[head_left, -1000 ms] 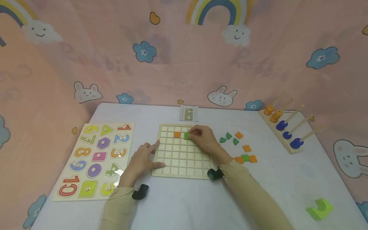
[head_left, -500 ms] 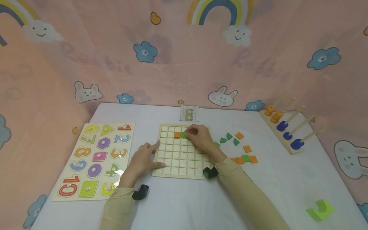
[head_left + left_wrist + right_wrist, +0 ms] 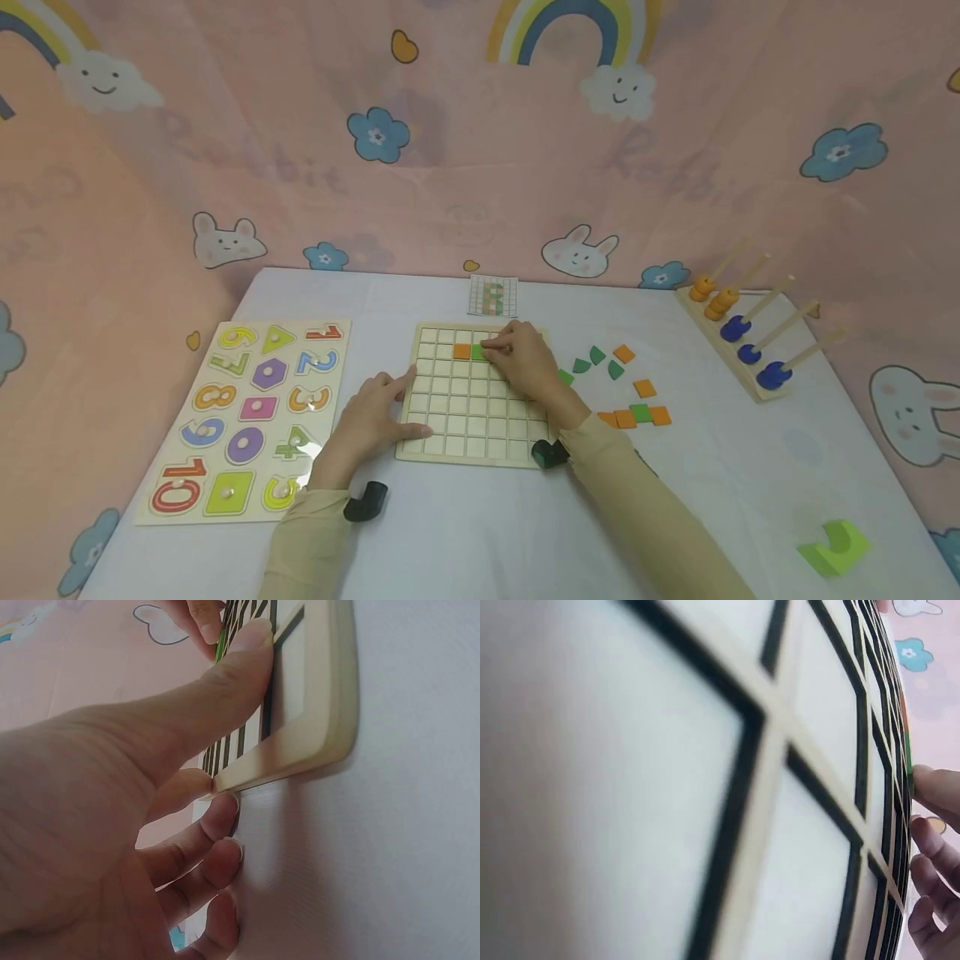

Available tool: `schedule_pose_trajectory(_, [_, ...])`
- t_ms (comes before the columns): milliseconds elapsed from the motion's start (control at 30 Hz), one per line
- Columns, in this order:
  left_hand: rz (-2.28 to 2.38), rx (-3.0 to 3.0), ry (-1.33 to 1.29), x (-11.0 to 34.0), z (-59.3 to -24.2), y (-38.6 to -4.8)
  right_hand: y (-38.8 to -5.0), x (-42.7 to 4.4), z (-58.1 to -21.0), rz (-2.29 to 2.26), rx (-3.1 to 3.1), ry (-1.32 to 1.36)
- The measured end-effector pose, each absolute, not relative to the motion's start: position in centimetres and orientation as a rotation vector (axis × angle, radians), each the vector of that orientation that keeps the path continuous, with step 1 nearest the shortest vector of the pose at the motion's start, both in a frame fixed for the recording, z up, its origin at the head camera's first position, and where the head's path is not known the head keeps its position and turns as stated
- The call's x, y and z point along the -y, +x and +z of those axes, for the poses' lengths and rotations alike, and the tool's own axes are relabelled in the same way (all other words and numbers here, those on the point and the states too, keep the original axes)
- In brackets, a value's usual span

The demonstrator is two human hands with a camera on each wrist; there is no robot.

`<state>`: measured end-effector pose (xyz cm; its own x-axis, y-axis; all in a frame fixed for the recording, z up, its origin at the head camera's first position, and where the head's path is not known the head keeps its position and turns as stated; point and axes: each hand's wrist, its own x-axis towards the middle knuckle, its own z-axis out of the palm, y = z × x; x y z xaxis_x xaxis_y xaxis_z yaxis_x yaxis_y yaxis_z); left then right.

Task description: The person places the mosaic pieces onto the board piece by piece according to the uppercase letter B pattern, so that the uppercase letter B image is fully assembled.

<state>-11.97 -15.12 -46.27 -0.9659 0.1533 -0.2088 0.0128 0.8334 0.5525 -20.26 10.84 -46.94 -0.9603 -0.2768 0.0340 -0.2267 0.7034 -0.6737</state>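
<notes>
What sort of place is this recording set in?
Probably a children's play or learning corner, perhaps staged: a pink cartoon backdrop behind a white-covered table, with a number puzzle and a gridded board on it.

Green tile (image 3: pixel 477 352) shifted left, now just beside orange tile (image 3: pixel 462 352).

The board's (image 3: pixel 810 720) pale squares stretch near to far; at the far part, the right grip (image 3: pixel 939 859), a hand, touches a green tile (image 3: pixel 908 750) beside an orange tile (image 3: pixel 904 716).

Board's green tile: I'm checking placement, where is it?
Head view: the green tile lies just right of the orange tile on the board, touched by the right hand.
</notes>
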Motion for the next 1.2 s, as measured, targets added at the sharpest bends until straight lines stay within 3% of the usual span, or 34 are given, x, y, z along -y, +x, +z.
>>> schedule_pose_trajectory(1200, [0.833,-2.77,0.132,15.3,-46.5,-11.9,-17.2,-23.7,-46.0,-1.014,-2.777,-0.23])
